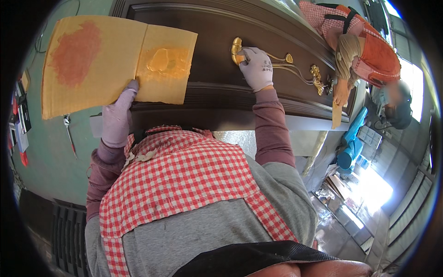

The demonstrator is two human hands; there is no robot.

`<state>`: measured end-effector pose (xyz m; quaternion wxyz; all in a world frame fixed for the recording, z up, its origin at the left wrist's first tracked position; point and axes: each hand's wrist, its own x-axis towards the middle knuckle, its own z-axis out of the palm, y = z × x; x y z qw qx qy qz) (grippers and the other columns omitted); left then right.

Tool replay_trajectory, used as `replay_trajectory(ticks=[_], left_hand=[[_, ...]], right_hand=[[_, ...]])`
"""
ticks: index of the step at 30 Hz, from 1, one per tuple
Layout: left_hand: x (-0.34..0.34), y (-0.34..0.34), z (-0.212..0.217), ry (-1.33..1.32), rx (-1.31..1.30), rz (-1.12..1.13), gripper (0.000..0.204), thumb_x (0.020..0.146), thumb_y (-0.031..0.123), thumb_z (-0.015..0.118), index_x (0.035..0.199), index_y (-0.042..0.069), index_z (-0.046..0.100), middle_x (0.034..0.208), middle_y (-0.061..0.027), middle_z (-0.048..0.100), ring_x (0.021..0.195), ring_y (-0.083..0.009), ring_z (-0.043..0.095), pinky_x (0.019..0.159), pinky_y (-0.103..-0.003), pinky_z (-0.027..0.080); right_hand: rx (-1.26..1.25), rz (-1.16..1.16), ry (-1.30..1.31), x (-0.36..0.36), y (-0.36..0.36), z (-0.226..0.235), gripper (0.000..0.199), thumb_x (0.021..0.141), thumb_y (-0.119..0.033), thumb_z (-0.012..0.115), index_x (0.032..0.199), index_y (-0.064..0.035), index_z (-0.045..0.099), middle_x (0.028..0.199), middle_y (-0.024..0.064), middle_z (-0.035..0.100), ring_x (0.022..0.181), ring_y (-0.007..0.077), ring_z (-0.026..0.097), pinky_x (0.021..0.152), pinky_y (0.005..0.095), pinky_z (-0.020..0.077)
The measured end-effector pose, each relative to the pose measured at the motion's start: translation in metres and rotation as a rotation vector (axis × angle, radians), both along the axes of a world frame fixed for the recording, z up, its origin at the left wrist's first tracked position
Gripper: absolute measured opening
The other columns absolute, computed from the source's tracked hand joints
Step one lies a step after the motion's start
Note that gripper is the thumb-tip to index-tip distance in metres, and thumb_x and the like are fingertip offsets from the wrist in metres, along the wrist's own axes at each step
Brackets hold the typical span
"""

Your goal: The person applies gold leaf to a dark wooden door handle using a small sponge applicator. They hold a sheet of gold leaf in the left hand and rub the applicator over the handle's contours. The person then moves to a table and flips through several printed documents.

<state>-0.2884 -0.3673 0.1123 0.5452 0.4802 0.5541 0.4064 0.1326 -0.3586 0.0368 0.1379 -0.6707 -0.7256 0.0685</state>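
My left hand [121, 111], in a pale glove, grips the lower edge of a creased cardboard sheet [117, 55]. The sheet carries a dull red smear [76, 53] and a wet-looking patch of gold paint [166, 62]. My right hand [257, 69], gloved in white, is closed against a curved gold ornament [236, 46] on a dark brown panelled piece [210, 60]. Whatever its fingertips hold, if anything, is hidden. Beside this hand, thin curved relief lines run toward a gold leaf-shaped ornament [316, 79].
At the far right a co-worker in an orange apron [378, 62] leans over the panel's end, a hand [341, 92] near a tan strip [337, 116]. A metal tool with a red handle [70, 134] lies on the green floor. A blue bundle [353, 141] stands right.
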Motion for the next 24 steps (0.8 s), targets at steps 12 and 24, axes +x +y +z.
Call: replay_trajectory(ticks=[12,24], left_hand=[[-0.010,0.001,-0.014,0.058,0.063,-0.068,0.046,0.092,-0.014,0.060,0.133,0.003,0.073,0.126,-0.0208,0.075,0.119,-0.0395,0.072,0.103,-0.042,0.056],[-0.022,0.002,-0.018,0.668,0.529,-0.328,0.033,0.096,-0.008,0.065,0.126,0.001,0.073,0.121,-0.0173,0.074,0.112,-0.0341,0.071,0.099,-0.040,0.056]], right_hand=[[-0.006,-0.068,0.051,0.009,-0.014,-0.006,0.021,0.083,-0.010,0.076,0.104,-0.0131,0.077,0.106,0.0091,0.075,0.102,0.0354,0.071,0.092,0.0482,0.0575],[0.034,-0.059,0.137,0.005,-0.028,-0.015,0.023,0.083,-0.008,0.075,0.105,-0.0114,0.077,0.110,0.0103,0.076,0.103,0.0364,0.071,0.095,0.0477,0.0567]])
